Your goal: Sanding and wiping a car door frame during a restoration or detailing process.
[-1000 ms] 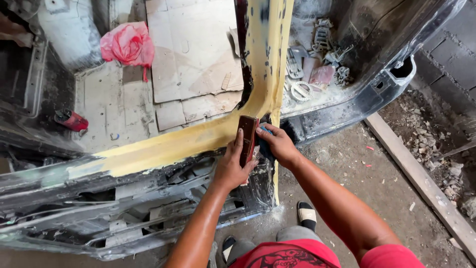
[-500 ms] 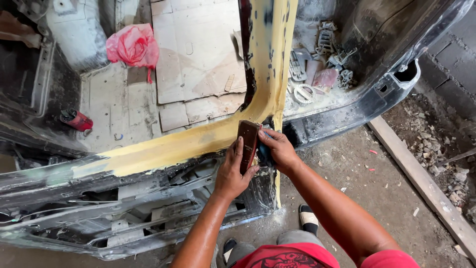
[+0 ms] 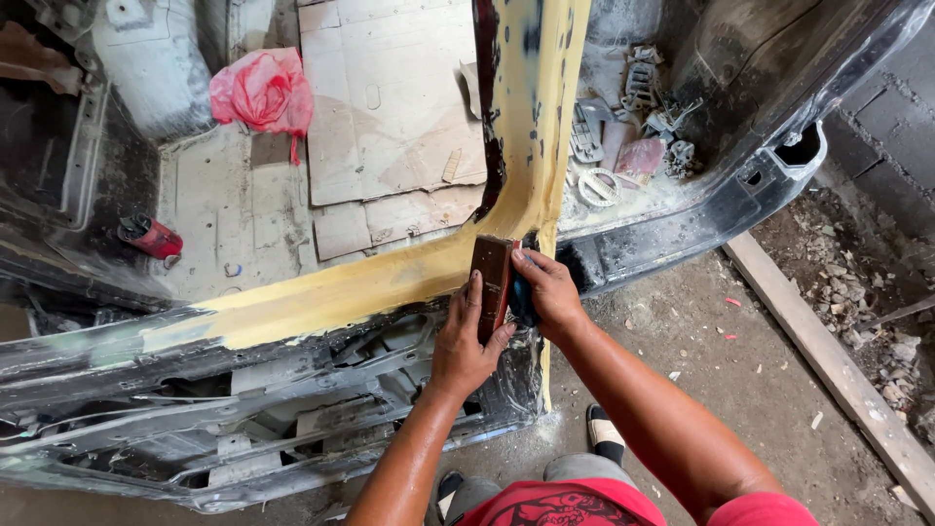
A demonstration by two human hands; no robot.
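Head view, looking down on a stripped car body. Both hands clamped on a sanding block [image 3: 490, 282], brown-faced, long axis running away from the person, pressed against the yellow-filler-coated frame [image 3: 390, 287] right at the corner where the pillar [image 3: 536, 117] meets the sill.

Left hand [image 3: 466, 341]: below and left of the block, fingers curled up over its near end and left edge, thumb along the right side. Closed on the block.

Right hand [image 3: 547, 292]: just right of the block, fingers wrapped over its far right edge; a blue part [image 3: 519, 297] shows between palm and block. Closed on the block too.

Block sits between the two hands, touching both, upright against the filler surface.

Around: cardboard sheets [image 3: 390, 107] on the car floor beyond the sill, pink plastic bag [image 3: 261, 90] at upper left, red can [image 3: 148, 237] lying farther left, dusty metal parts [image 3: 623, 127] to the right of the pillar. Wooden plank [image 3: 828, 360] on the dirt ground at right. Person's foot [image 3: 606, 438] near the sill base.
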